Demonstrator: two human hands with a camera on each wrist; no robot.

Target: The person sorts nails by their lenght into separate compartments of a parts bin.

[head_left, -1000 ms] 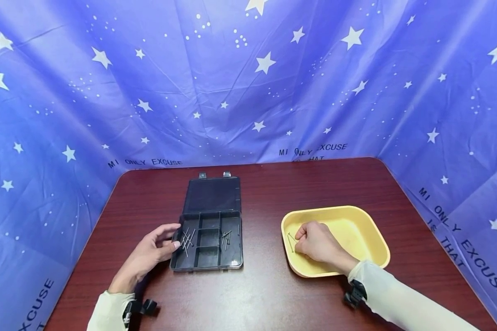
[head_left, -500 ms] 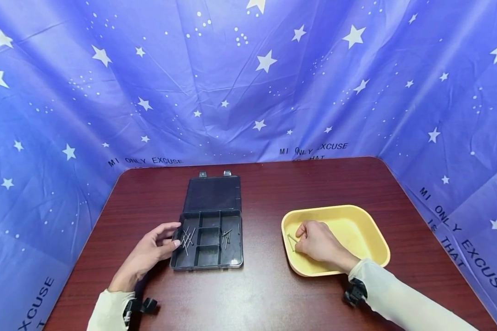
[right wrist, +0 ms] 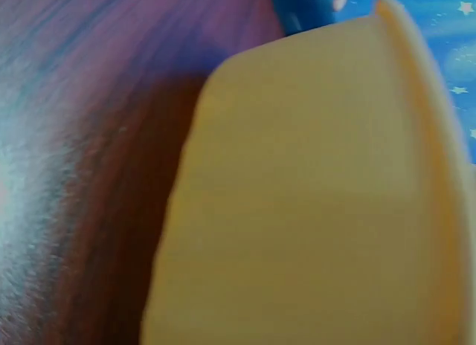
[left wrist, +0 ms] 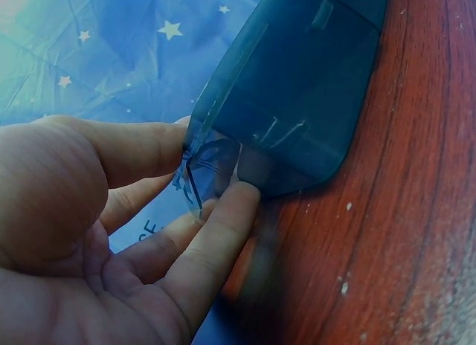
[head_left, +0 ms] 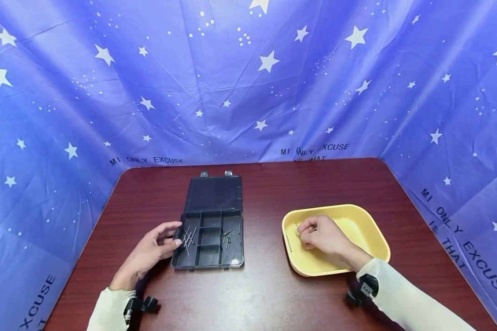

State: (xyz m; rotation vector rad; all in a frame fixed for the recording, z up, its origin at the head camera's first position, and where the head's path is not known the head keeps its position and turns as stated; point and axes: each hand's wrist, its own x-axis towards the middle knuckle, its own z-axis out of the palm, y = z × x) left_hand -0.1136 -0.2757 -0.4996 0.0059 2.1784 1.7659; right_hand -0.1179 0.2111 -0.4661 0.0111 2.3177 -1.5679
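A black compartment box [head_left: 209, 248] lies on the table with its lid [head_left: 214, 193] folded back. My left hand [head_left: 149, 250] grips its left wall, and in the left wrist view the fingers [left wrist: 216, 248] and thumb meet the see-through corner. Several long thin nails [head_left: 189, 239] cross each other in the left compartment; shorter ones [head_left: 228, 236] lie in the right. Inside the yellow tub [head_left: 356, 211], my right hand [head_left: 325, 234] pinches a nail [head_left: 297, 226], partly hidden by the fingertips. Another nail [head_left: 289, 243] lies along the tub's left side. The right wrist view shows only the tub's outer wall.
Both containers stand on a dark red wooden table [head_left: 261, 193], the tub to the right of the box with bare tabletop between them. A blue star-patterned curtain [head_left: 232, 82] hangs behind and at both sides.
My right hand has lifted slightly and shifted right inside the tub, with a nail now at its fingertips, apart from the other nail. The left hand stays on the box.
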